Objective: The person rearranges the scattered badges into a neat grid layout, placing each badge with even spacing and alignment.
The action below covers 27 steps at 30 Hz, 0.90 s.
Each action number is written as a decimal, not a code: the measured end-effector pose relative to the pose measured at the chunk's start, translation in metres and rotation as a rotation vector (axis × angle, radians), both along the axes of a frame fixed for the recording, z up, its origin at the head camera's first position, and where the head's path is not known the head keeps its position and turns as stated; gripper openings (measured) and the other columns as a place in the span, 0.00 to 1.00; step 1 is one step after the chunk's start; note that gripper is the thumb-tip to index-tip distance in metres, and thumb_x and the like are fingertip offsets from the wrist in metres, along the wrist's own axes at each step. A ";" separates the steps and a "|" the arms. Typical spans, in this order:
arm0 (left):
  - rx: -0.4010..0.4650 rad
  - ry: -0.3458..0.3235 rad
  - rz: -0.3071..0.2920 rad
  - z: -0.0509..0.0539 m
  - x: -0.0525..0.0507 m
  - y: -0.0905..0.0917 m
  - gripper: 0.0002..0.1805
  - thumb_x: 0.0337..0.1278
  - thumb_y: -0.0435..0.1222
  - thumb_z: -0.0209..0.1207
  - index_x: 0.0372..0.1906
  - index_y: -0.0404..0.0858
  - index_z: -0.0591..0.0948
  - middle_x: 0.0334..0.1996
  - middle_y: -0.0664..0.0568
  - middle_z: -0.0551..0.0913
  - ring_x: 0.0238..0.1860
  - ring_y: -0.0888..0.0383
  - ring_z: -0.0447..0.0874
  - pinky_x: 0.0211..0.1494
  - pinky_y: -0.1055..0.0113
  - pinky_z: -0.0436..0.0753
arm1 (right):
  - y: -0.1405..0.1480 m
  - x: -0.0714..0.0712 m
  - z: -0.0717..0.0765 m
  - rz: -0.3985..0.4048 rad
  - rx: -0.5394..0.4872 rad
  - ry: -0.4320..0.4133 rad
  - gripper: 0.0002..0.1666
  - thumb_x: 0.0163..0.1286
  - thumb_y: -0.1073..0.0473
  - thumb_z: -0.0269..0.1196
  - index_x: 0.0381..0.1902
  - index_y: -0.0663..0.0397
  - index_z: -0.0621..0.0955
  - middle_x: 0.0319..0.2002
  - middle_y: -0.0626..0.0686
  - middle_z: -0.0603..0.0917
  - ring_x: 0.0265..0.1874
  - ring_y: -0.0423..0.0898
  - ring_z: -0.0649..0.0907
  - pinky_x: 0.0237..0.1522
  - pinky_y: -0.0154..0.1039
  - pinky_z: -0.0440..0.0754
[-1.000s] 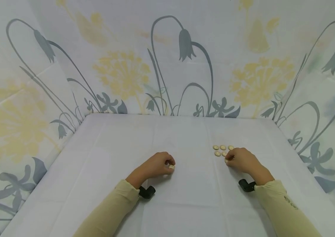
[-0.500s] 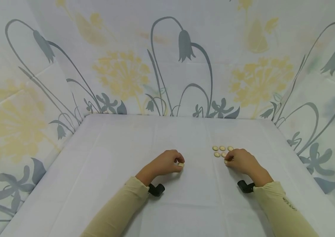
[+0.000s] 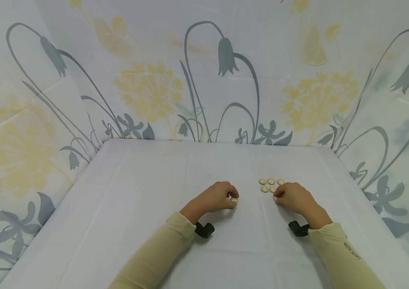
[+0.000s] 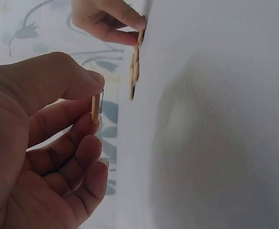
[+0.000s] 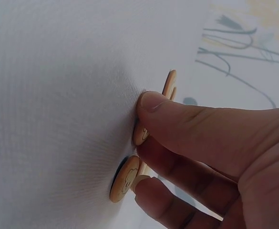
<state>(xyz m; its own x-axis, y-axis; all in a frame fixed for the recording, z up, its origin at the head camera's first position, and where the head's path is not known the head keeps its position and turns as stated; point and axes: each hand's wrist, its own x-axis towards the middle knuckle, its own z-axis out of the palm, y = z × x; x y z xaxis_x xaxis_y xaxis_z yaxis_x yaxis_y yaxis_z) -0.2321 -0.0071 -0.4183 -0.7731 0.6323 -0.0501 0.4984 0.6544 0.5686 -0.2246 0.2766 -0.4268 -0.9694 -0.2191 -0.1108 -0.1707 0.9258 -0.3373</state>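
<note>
My left hand [image 3: 219, 197] pinches a round wooden pin badge [image 3: 234, 200] between thumb and fingertips, off the table. In the left wrist view the badge [image 4: 96, 109] is edge-on, with a metal pin on its back. My right hand [image 3: 296, 198] pinches another wooden badge [image 5: 140, 133] low at the table surface, beside the laid-out badges. Those lie flat in two rows: three in the far row, such as the left badge [image 3: 262, 182], and two visible in the nearer row, such as one badge [image 3: 264, 189]. Right-hand fingers partly cover this group. A line drawing marks one badge [image 5: 125, 179].
A white cloth [image 3: 135, 180] covers the table. Behind and at both sides rise fabric walls [image 3: 146, 104] printed with grey and yellow flowers. Each wrist wears a black camera mount, such as the left mount [image 3: 205, 230].
My left hand has moved right with its badge, closer to the laid-out badges. My right hand stays almost in place, still pinching its badge.
</note>
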 end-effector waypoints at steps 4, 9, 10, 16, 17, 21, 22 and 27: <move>-0.013 -0.005 0.005 0.001 -0.001 0.009 0.11 0.59 0.38 0.61 0.46 0.44 0.84 0.42 0.58 0.82 0.45 0.61 0.78 0.48 0.71 0.77 | -0.001 0.001 -0.001 -0.002 0.001 -0.002 0.08 0.60 0.57 0.67 0.37 0.53 0.87 0.36 0.50 0.87 0.34 0.46 0.81 0.36 0.46 0.78; -0.019 -0.008 0.004 0.001 -0.004 0.019 0.11 0.59 0.39 0.62 0.47 0.44 0.84 0.42 0.58 0.82 0.46 0.61 0.78 0.48 0.72 0.77 | -0.002 0.001 0.001 -0.001 0.002 0.000 0.08 0.60 0.57 0.67 0.37 0.53 0.87 0.36 0.51 0.87 0.34 0.46 0.81 0.36 0.45 0.78; -0.022 -0.008 0.002 0.001 -0.004 0.021 0.11 0.59 0.39 0.62 0.47 0.44 0.85 0.42 0.59 0.82 0.45 0.62 0.78 0.48 0.73 0.77 | -0.002 0.002 0.002 0.001 -0.001 0.001 0.08 0.60 0.57 0.67 0.37 0.53 0.87 0.36 0.51 0.87 0.34 0.46 0.81 0.36 0.45 0.78; -0.051 0.001 -0.024 0.002 -0.008 0.031 0.12 0.60 0.39 0.62 0.47 0.44 0.85 0.41 0.59 0.82 0.43 0.63 0.77 0.47 0.73 0.76 | -0.002 0.003 0.005 0.005 0.001 0.008 0.08 0.60 0.58 0.67 0.37 0.55 0.87 0.36 0.52 0.87 0.33 0.46 0.81 0.36 0.46 0.78; -0.055 0.002 -0.029 0.002 -0.009 0.033 0.12 0.60 0.39 0.62 0.48 0.44 0.85 0.41 0.59 0.82 0.43 0.63 0.77 0.47 0.74 0.76 | -0.002 0.003 0.005 0.003 0.003 0.007 0.08 0.61 0.58 0.67 0.37 0.55 0.87 0.36 0.52 0.87 0.33 0.47 0.81 0.36 0.46 0.78; -0.082 0.008 -0.040 0.001 -0.011 0.040 0.12 0.61 0.39 0.62 0.48 0.44 0.85 0.41 0.59 0.81 0.40 0.65 0.76 0.46 0.74 0.75 | -0.003 0.004 0.003 -0.003 0.004 0.014 0.09 0.60 0.58 0.67 0.37 0.55 0.87 0.35 0.52 0.87 0.33 0.47 0.82 0.36 0.46 0.78; -0.088 0.008 -0.044 0.001 -0.011 0.041 0.12 0.61 0.39 0.62 0.48 0.44 0.85 0.40 0.58 0.81 0.40 0.65 0.75 0.45 0.74 0.75 | -0.003 0.003 0.003 -0.006 0.004 0.014 0.09 0.60 0.58 0.67 0.37 0.55 0.87 0.35 0.51 0.87 0.33 0.46 0.82 0.36 0.46 0.78; -0.114 0.017 -0.064 0.000 -0.015 0.052 0.12 0.62 0.39 0.61 0.48 0.43 0.85 0.41 0.58 0.81 0.40 0.65 0.75 0.47 0.74 0.76 | -0.003 0.002 0.002 -0.018 0.008 0.007 0.09 0.61 0.57 0.67 0.37 0.54 0.87 0.35 0.50 0.87 0.33 0.46 0.82 0.36 0.45 0.78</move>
<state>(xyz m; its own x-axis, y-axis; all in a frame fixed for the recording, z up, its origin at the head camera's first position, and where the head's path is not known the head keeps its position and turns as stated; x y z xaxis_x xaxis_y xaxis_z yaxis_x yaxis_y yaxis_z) -0.2473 0.0451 -0.4184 -0.7325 0.6716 -0.1113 0.5505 0.6805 0.4836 -0.2225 0.2733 -0.4250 -0.9740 -0.2004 -0.1058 -0.1560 0.9316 -0.3284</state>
